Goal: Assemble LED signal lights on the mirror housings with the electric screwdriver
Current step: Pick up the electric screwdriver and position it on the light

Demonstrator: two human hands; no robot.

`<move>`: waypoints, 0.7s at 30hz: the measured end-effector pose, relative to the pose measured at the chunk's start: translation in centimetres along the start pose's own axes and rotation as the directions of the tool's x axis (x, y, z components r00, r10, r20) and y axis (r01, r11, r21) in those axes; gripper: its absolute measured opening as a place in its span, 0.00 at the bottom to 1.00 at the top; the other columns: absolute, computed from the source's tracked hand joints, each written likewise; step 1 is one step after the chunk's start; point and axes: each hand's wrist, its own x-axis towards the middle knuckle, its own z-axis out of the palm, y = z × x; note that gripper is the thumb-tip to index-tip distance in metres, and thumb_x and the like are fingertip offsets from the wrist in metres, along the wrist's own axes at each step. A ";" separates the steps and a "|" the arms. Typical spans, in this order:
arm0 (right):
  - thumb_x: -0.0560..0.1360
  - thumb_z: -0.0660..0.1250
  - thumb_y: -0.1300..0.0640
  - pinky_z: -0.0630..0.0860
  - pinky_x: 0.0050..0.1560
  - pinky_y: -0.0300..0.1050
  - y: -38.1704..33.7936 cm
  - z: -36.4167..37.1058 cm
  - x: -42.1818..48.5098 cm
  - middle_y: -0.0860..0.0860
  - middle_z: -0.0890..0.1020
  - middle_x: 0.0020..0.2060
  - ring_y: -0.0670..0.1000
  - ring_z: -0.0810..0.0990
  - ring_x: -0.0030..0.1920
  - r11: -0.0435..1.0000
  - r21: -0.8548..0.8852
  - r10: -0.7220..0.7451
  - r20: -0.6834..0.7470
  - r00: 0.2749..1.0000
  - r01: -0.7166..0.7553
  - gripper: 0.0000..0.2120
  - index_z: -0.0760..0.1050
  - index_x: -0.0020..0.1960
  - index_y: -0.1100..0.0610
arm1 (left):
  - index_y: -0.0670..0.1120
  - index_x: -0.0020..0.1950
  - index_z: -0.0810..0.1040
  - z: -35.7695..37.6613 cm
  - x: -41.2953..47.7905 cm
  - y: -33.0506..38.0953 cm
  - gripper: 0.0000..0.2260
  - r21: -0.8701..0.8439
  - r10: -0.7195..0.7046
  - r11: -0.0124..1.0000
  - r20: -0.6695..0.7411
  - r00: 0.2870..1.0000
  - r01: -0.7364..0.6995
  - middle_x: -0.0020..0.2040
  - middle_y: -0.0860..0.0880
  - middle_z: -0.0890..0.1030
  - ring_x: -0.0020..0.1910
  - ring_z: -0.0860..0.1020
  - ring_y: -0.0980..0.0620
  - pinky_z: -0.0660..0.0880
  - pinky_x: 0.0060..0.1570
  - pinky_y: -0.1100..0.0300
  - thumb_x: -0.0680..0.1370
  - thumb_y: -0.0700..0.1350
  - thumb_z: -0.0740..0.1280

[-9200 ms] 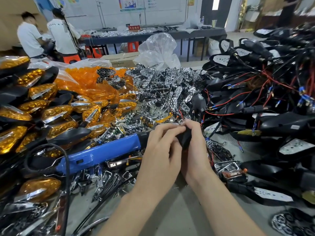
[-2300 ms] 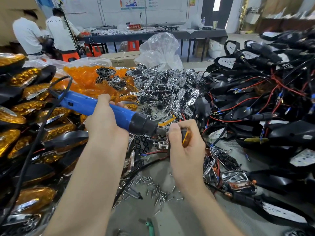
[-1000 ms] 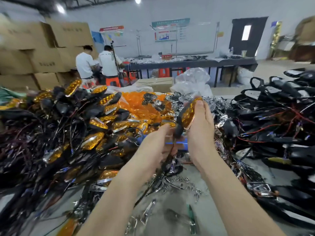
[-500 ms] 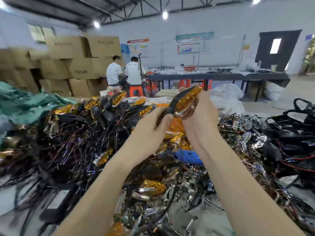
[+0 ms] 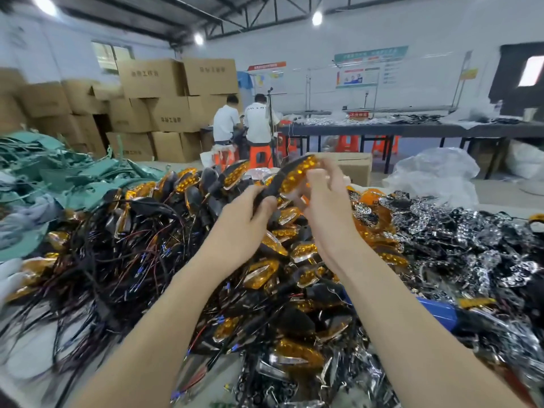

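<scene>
An assembled signal light (image 5: 297, 172), a black housing with an amber LED lens, is held up above the pile. My left hand (image 5: 244, 222) grips the housing's lower end. Beside the lens end is my right hand (image 5: 326, 207), its fingers spread and motion-blurred, at most brushing the lens. The blue electric screwdriver (image 5: 435, 312) lies in the parts at lower right, with neither hand on it.
A heap of finished amber lights with trailing wires (image 5: 164, 240) fills the left and middle. Chrome reflector pieces (image 5: 471, 240) are heaped on the right, green parts (image 5: 59, 178) far left. A cardboard box (image 5: 353, 166), a plastic bag (image 5: 435, 172) and two seated people (image 5: 244, 122) lie beyond.
The view has swung left over the finished pile. The light has been carried up and away from me. My right hand's fingers have loosened from it while the left keeps its hold.
</scene>
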 end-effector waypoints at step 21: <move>0.86 0.57 0.55 0.81 0.45 0.39 3.2 -4.2 1.6 0.44 0.77 0.54 0.47 0.82 0.51 0.992 -0.059 0.109 -0.085 0.990 -0.114 0.14 0.66 0.72 0.48 | 0.43 0.67 0.76 -3.0 12.4 -4.0 0.16 0.465 -0.289 0.795 -0.274 0.917 0.390 0.66 0.40 0.77 0.65 0.73 0.38 0.70 0.67 0.44 0.81 0.39 0.57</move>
